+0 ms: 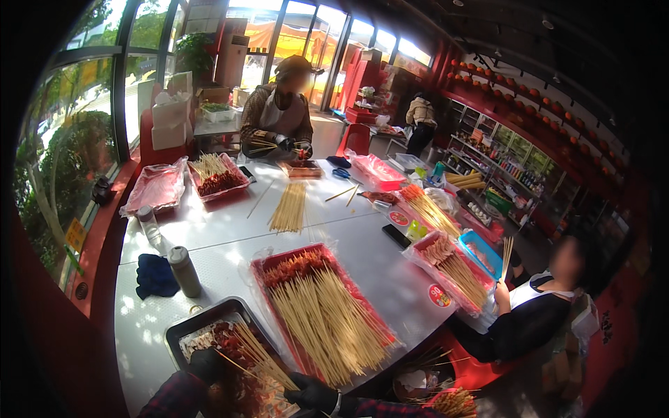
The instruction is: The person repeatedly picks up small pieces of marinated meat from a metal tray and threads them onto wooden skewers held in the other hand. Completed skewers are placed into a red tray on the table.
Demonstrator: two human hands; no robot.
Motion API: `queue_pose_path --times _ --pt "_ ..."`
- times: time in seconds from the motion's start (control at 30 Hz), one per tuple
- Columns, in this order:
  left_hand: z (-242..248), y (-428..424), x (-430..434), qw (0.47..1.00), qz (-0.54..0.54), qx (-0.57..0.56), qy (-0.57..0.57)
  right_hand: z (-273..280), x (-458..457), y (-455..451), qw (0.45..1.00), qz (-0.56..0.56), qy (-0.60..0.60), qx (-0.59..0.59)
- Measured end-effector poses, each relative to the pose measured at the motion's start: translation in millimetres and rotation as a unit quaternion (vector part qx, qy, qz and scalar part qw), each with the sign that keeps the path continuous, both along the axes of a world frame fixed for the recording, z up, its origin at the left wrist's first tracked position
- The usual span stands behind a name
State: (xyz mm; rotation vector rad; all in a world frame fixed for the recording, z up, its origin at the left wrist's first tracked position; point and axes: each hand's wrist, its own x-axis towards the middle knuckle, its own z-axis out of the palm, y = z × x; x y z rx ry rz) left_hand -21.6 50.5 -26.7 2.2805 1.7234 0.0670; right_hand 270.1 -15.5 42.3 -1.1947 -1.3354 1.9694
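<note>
My right hand, in a black glove, grips the lower ends of a bundle of bamboo skewers. The far ends of the bundle lie over a dark metal tray of red-sauced raw meat pieces. At the tray's left side is my left hand, also black-gloved. A single skewer slants from its fingers toward the right hand; whether the fingers pinch it or a piece of meat is hidden. Beyond the right hand, a red tray lined with plastic film holds many skewers loaded with red meat at the far end.
A tumbler and dark blue cloth stand left on the metal table. Loose skewers lie mid-table, a phone to the right. One person works opposite, another sits right beside a skewer tray.
</note>
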Motion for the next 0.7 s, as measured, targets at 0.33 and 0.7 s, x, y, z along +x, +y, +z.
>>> queue_pose_path --times 0.33,0.7 --pt "-3 15 13 0.991 -0.066 0.002 0.114 -49 -1 5 0.998 0.007 0.009 0.055" --pt "55 -12 -9 0.643 0.237 -0.296 -0.666 13 1 -4 0.999 -0.053 0.006 0.009"
